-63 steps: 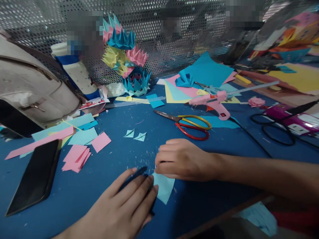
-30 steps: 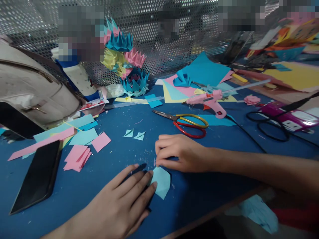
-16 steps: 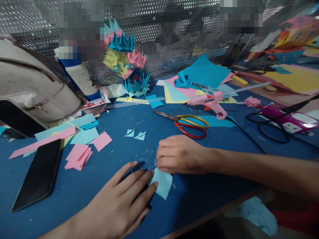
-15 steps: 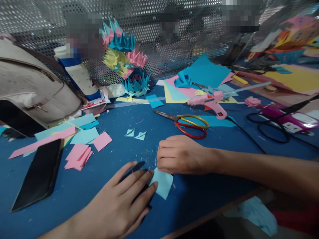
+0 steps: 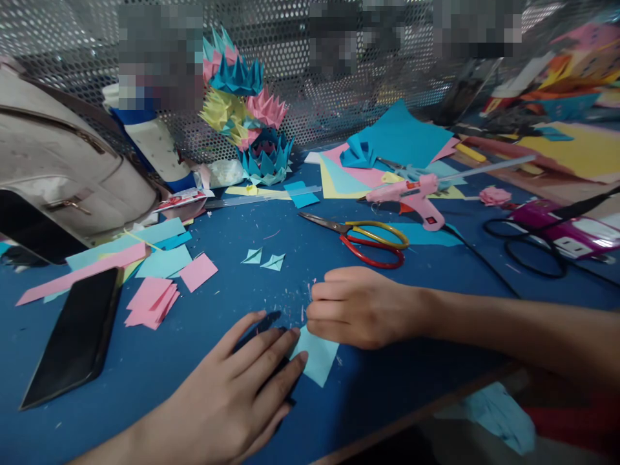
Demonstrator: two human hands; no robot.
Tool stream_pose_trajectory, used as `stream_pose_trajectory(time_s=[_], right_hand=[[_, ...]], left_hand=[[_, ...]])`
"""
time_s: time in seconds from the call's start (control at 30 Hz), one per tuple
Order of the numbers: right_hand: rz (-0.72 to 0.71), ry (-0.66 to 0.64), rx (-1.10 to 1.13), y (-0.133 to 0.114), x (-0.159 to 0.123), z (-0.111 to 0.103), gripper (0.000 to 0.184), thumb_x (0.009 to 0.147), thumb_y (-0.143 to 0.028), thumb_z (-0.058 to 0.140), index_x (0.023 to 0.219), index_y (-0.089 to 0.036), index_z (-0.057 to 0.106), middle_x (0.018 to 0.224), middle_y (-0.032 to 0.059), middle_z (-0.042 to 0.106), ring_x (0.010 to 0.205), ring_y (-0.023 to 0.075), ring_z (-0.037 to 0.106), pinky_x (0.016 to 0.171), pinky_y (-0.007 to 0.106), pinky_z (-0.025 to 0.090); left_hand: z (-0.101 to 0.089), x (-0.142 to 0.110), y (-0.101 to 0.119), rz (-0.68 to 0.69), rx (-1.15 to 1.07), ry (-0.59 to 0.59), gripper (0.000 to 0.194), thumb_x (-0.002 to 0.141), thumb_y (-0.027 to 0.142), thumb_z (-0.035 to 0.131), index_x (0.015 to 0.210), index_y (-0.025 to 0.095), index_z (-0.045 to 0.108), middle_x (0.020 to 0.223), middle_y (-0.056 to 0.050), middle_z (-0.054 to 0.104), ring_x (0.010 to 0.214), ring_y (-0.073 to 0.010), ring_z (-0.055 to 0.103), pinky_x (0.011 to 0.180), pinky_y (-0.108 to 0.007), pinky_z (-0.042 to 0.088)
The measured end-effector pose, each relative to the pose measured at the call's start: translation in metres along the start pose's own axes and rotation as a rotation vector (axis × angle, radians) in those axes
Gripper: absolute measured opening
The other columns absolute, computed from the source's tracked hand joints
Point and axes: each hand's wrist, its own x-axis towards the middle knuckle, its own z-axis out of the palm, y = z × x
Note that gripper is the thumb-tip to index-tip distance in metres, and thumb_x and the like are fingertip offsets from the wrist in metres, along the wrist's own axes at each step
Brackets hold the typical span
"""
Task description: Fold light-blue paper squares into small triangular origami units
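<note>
A light blue paper square [image 5: 320, 356] lies on the blue table between my two hands. My left hand [image 5: 242, 381] rests palm down with its fingers stretched and apart, two fingertips on the left edge of that square. My right hand [image 5: 361, 307] is closed above it, knuckles up and fingers curled under. It covers the square's upper edge; its fingertips and whatever they may pinch are hidden. Two small folded light blue paper pieces [image 5: 263, 259] sit just beyond my hands. Scissors [image 5: 368, 236] with red and yellow handles lie past my right hand.
Pink paper squares [image 5: 154, 302], paper strips and a black phone [image 5: 72, 336] are at the left. A folded-paper ornament [image 5: 245, 110] stands by the perforated metal screen. A pink glue gun [image 5: 411, 196] with a black cord lies behind the scissors. A bag [image 5: 62, 155] and bottle stand back left.
My right hand has shifted slightly to the right and towards me, its fingers still curled. My left hand and the paper square are nearly unmoved.
</note>
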Motion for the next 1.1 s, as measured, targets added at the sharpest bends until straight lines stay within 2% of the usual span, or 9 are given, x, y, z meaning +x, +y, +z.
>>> stream_pose_trajectory(time_s=[0.27, 0.5, 0.6, 0.7, 0.8, 0.9, 1.0, 1.1], right_hand=[[-0.010, -0.019, -0.010, 0.000, 0.001, -0.001, 0.031, 0.101, -0.010, 0.039, 0.077, -0.016, 0.057, 0.079, 0.0030, 0.054, 0.074, 0.0174, 0.039, 0.059, 0.034, 0.021], [-0.026, -0.072, 0.041, 0.006, -0.001, -0.006, 0.029, 0.102, -0.009, 0.039, 0.086, -0.017, 0.062, 0.080, 0.0030, 0.057, 0.080, 0.0181, 0.041, 0.062, 0.034, 0.023], [-0.004, -0.113, 0.113, 0.009, 0.000, -0.006, 0.023, 0.102, -0.019, 0.047, 0.084, -0.017, 0.062, 0.081, 0.0018, 0.058, 0.080, 0.0177, 0.041, 0.063, 0.034, 0.023], [0.068, -0.101, 0.228, 0.010, -0.002, -0.004, 0.025, 0.102, -0.032, 0.050, 0.085, -0.019, 0.064, 0.083, 0.0008, 0.061, 0.078, 0.0167, 0.042, 0.064, 0.033, 0.025], [0.115, -0.055, 0.267, 0.009, -0.004, 0.000, 0.026, 0.103, -0.036, 0.047, 0.093, -0.021, 0.066, 0.087, -0.0002, 0.064, 0.078, 0.0160, 0.043, 0.064, 0.033, 0.026], [0.115, -0.068, 0.250, 0.007, -0.004, 0.000, 0.023, 0.103, -0.036, 0.049, 0.099, -0.021, 0.066, 0.089, 0.0000, 0.064, 0.078, 0.0163, 0.042, 0.063, 0.033, 0.025], [0.117, -0.116, 0.242, 0.006, -0.002, -0.006, 0.023, 0.102, -0.034, 0.050, 0.093, -0.019, 0.067, 0.085, 0.0008, 0.061, 0.076, 0.0172, 0.039, 0.063, 0.034, 0.023], [0.138, -0.183, 0.253, 0.005, 0.000, -0.013, 0.026, 0.100, -0.031, 0.052, 0.082, -0.018, 0.065, 0.080, 0.0016, 0.059, 0.074, 0.0178, 0.038, 0.063, 0.034, 0.022]], left_hand=[[-0.001, 0.001, -0.002, 0.056, 0.001, -0.061, 0.037, 0.105, 0.027, 0.040, 0.127, 0.009, 0.063, 0.130, -0.011, 0.065, 0.116, -0.0240, 0.061, 0.122, -0.049, 0.011], [0.000, -0.005, -0.002, 0.024, -0.053, -0.095, 0.039, 0.101, 0.028, 0.046, 0.135, 0.011, 0.057, 0.137, -0.010, 0.060, 0.121, -0.0249, 0.057, 0.122, -0.050, 0.013], [-0.001, -0.006, -0.004, 0.032, -0.055, -0.121, 0.039, 0.102, 0.025, 0.042, 0.136, 0.012, 0.056, 0.139, -0.010, 0.059, 0.122, -0.0256, 0.056, 0.122, -0.052, 0.012], [-0.002, -0.005, -0.006, 0.029, -0.067, -0.125, 0.039, 0.100, 0.023, 0.044, 0.136, 0.011, 0.056, 0.139, -0.011, 0.059, 0.120, -0.0252, 0.058, 0.121, -0.052, 0.016], [-0.005, -0.003, -0.009, 0.047, -0.082, -0.145, 0.041, 0.100, 0.020, 0.044, 0.137, 0.011, 0.055, 0.141, -0.010, 0.057, 0.121, -0.0242, 0.057, 0.122, -0.051, 0.013], [-0.008, -0.001, -0.013, 0.080, -0.078, -0.161, 0.041, 0.100, 0.020, 0.041, 0.138, 0.011, 0.054, 0.144, -0.009, 0.054, 0.122, -0.0232, 0.056, 0.124, -0.050, 0.009], [-0.008, -0.002, -0.015, 0.104, -0.062, -0.167, 0.041, 0.101, 0.022, 0.041, 0.138, 0.011, 0.054, 0.144, -0.009, 0.054, 0.122, -0.0230, 0.057, 0.124, -0.050, 0.008], [-0.003, -0.006, -0.011, 0.076, -0.066, -0.124, 0.040, 0.100, 0.025, 0.047, 0.136, 0.011, 0.056, 0.141, -0.009, 0.058, 0.122, -0.0237, 0.057, 0.124, -0.051, 0.010]])
